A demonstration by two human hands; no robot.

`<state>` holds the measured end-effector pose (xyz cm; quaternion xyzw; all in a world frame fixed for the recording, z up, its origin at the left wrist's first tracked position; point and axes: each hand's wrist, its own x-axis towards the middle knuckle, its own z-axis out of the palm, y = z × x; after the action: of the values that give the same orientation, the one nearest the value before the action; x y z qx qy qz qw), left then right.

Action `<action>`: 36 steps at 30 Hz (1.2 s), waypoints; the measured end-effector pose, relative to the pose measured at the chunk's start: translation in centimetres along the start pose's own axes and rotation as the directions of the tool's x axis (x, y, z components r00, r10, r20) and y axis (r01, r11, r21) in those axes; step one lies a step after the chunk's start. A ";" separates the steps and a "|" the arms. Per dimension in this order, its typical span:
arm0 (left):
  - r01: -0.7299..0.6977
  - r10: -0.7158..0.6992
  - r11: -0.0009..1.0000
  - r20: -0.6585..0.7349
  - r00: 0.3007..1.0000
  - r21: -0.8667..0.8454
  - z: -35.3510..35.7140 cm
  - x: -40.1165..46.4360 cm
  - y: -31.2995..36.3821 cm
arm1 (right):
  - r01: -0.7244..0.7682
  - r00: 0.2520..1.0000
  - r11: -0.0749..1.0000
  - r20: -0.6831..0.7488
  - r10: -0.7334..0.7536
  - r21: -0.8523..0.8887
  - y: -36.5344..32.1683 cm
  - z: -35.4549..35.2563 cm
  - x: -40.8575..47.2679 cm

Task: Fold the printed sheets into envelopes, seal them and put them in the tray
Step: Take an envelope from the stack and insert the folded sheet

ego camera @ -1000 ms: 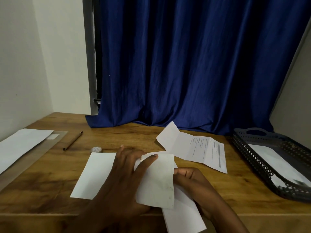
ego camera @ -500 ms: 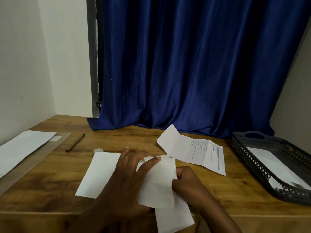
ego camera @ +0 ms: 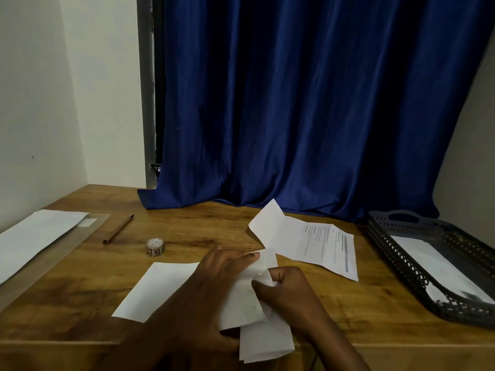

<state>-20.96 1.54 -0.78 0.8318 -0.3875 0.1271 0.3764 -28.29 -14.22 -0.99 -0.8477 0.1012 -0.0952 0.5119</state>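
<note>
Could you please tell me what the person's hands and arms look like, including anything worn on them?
Both are bare: the left hand and right hand carry no gloves, rings or bands that show, and no sleeve covers either forearm up to the picture's lower edge. The light is dim, so finer marks cannot be told.

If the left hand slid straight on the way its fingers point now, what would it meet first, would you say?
The left hand points up and right across the folded sheet it holds. Past that, the printed sheet lying open on the table is probably first; its raised flap sits closest, though depth is unclear.
</note>
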 end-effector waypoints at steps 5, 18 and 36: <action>-0.227 0.215 0.966 0.107 0.971 0.120 -1.4 -2.9 -1.8 | 0.095 0.995 0.994 0.034 -0.096 0.051 -0.7 -1.4 -0.8; -0.273 0.316 0.899 -0.076 0.946 0.342 -1.1 -3.4 -2.6 | 0.071 0.991 0.992 0.105 -0.081 0.100 -0.7 -11.0 -4.0; -0.138 0.135 0.975 0.030 0.990 0.175 -0.9 -2.9 -2.7 | -0.061 0.991 0.994 0.115 0.071 -0.088 1.4 -9.2 -2.9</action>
<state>-20.89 4.93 -3.03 0.8345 -0.4343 0.1790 0.2881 -33.64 -21.87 1.78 -0.8689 0.1029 -0.0236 0.4836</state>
